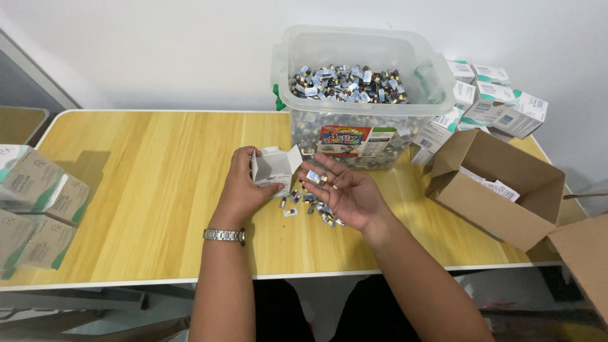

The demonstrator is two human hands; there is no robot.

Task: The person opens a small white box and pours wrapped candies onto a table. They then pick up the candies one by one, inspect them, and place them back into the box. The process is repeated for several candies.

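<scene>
Stacked boxes (35,202) at the table's (145,190) left edge, left hand (244,187) clamped on a small open white box (273,168), right hand (345,193) spread palm-up cradling small vials (316,178), loose vials (310,206) beneath, clear tub (361,95) behind, cardboard carton (500,190) at right.

What I can't make out from here

The small shiny items (315,206) under my right hand (347,193) are too tiny to identify; the brown cardboard box (586,253) and grey-green cartons (31,202) run off the frame edges.
</scene>
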